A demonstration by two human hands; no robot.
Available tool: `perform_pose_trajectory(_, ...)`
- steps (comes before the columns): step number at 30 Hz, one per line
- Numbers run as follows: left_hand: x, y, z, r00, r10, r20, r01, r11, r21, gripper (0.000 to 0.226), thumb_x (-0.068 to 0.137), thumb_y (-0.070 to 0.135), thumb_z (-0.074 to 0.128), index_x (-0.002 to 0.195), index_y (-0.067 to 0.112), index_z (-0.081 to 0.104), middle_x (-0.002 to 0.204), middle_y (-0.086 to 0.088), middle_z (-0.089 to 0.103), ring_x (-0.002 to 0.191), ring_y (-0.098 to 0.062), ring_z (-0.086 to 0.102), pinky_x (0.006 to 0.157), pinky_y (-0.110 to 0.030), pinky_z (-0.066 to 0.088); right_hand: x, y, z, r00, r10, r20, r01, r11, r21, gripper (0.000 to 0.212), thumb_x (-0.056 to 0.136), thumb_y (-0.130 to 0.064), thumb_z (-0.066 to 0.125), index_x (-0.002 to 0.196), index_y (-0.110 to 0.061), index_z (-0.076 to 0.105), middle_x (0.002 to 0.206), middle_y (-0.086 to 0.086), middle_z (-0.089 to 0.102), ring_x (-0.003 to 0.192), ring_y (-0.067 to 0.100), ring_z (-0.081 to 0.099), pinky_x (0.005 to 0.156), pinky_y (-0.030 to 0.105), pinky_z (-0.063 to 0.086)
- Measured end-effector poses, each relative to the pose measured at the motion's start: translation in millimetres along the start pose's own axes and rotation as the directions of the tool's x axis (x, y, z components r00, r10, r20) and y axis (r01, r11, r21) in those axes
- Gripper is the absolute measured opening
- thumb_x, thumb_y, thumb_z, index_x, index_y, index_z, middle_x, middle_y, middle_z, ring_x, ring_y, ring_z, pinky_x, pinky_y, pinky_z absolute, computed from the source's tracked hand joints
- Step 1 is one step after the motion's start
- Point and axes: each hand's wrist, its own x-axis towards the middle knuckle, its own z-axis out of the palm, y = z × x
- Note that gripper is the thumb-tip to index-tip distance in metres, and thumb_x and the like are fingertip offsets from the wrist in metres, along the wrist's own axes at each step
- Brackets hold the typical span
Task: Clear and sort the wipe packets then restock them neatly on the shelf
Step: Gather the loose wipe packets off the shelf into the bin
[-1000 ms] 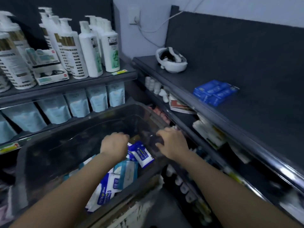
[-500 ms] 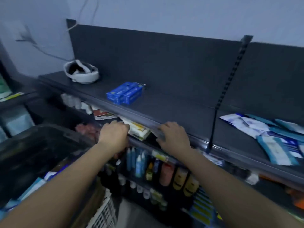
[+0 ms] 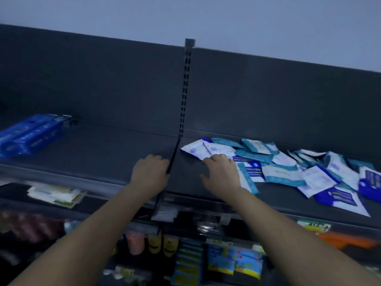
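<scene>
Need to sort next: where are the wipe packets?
Head view: wipe packets scattered on the top shelf, right of the slotted upright, beside the right hand.

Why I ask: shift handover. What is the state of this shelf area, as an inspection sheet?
Surface: dark shelf, split by a slanting bracket.
Job's things: wipe packets, a loose overlapping heap right of the bracket, unsorted.
Clutter: blue boxes at the shelf's far left.
Grippers: left hand at the bracket, grip unclear; right hand spread, touching the heap's left edge.
Cables: nothing seen.
Surroundings: stocked lower shelves below; plain wall above.
</scene>
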Motion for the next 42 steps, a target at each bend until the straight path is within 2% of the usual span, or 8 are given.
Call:
perform_pose_trajectory(6, 61.6, 48.5, 16.2, 0.995, 0.100, 0.020, -0.098, 0.992, -0.084, 0.036, 0.093, 0.039, 0.051, 0.123, 0.019, 0.054, 0.121, -0.001, 0.055, 0.112, -0.022, 0.050, 0.086, -0.034, 0.042, 14.3, 54.2, 17.0, 0.902, 0.342, 0.264, -0.345, 0.938, -0.039, 0.065, 0.083, -0.054, 0.063, 0.132, -0.019, 0.040, 0.135, 0.009, 0.040, 0.127, 0.030, 0.037, 0.098, 0.046, 0.041)
perform_pose_trajectory(10, 105.2, 65.0, 33.9, 0.987, 0.150, 0.047, -0.143, 0.981, -0.135, 0.045, 0.091, 0.042, 0.052, 0.130, 0.022, 0.048, 0.128, -0.003, 0.051, 0.117, -0.024, 0.048, 0.091, -0.036, 0.042, 34.2, 70.4, 24.2, 0.885, 0.320, 0.338, -0.337, 0.942, -0.008, 0.055, 0.082, -0.035, 0.068, 0.127, -0.015, 0.044, 0.127, 0.012, 0.050, 0.118, 0.031, 0.045, 0.083, 0.035, 0.044)
perform_pose_trajectory(20, 180.2, 65.7, 72.1, 0.890, 0.203, 0.408, -0.129, 0.971, -0.202, 0.130, 0.055, 0.080, 0.065, 0.152, 0.015, 0.008, 0.161, -0.002, 0.006, 0.147, -0.020, 0.006, 0.116, -0.049, 0.014, 96.7, 84.5, 18.1, 0.983, 0.169, -0.073, -0.139, 0.943, 0.303, 0.035, 0.074, -0.020, 0.063, 0.107, -0.012, 0.057, 0.103, 0.004, 0.060, 0.101, 0.027, 0.050, 0.074, 0.031, 0.039)
perform_pose_trajectory(27, 189.4, 59.5, 82.4, 0.924, 0.349, 0.156, -0.353, 0.936, -0.005, 0.085, 0.082, 0.075, 0.037, 0.141, 0.014, 0.037, 0.141, -0.003, 0.044, 0.127, -0.019, 0.044, 0.094, -0.034, 0.044, 121.1, 89.9, 52.4, 0.984, 0.061, 0.165, -0.081, 0.989, 0.121, 0.060, 0.083, -0.039, 0.056, 0.138, -0.019, 0.043, 0.150, -0.001, 0.038, 0.145, 0.018, 0.022, 0.117, 0.044, 0.014)
perform_pose_trajectory(31, 185.8, 64.3, 87.2, 0.922, 0.369, 0.116, -0.379, 0.922, 0.076, 0.096, 0.077, 0.072, 0.004, 0.141, 0.008, 0.036, 0.140, -0.010, 0.045, 0.123, -0.024, 0.047, 0.085, -0.037, 0.049, 141.5, 95.0, 44.4, 0.973, -0.045, 0.225, 0.076, 0.988, -0.134, 0.061, 0.085, -0.051, 0.055, 0.134, -0.018, 0.045, 0.138, 0.000, 0.049, 0.133, 0.018, 0.038, 0.113, 0.044, 0.018)
perform_pose_trajectory(34, 183.3, 60.3, 89.9, 0.907, 0.400, 0.130, -0.416, 0.899, 0.136, 0.076, 0.091, 0.061, 0.016, 0.140, 0.007, 0.034, 0.138, -0.013, 0.045, 0.119, -0.028, 0.050, 0.080, -0.039, 0.053, 151.5, 89.1, 46.7, 0.977, -0.102, 0.189, 0.152, 0.951, -0.271, 0.042, 0.090, -0.043, 0.054, 0.121, -0.015, 0.055, 0.120, 0.004, 0.060, 0.111, 0.022, 0.057, 0.083, 0.033, 0.040)
perform_pose_trajectory(39, 162.2, 61.5, 72.1, 0.923, 0.385, 0.024, -0.385, 0.921, 0.057, 0.027, 0.077, 0.011, 0.066, 0.104, 0.012, 0.066, 0.090, -0.004, 0.069, 0.070, -0.021, 0.066, 0.047, -0.024, 0.044, 143.6, 88.5, 51.1, 0.998, -0.066, -0.011, 0.065, 0.994, -0.083, 0.026, 0.092, -0.020, 0.053, 0.116, -0.011, 0.056, 0.119, 0.008, 0.060, 0.107, 0.026, 0.059, 0.073, 0.031, 0.042)
perform_pose_trajectory(42, 148.3, 57.9, 62.0, 0.986, 0.149, -0.071, -0.158, 0.975, -0.156, 0.026, 0.086, 0.011, 0.056, 0.109, 0.019, 0.063, 0.100, -0.003, 0.068, 0.086, -0.024, 0.066, 0.063, -0.029, 0.046, 135.8, 95.0, 36.0, 0.979, 0.006, -0.205, 0.053, 0.958, 0.281, 0.026, 0.093, -0.015, 0.049, 0.116, -0.011, 0.061, 0.129, 0.007, 0.056, 0.108, 0.030, 0.058, 0.078, 0.033, 0.045)
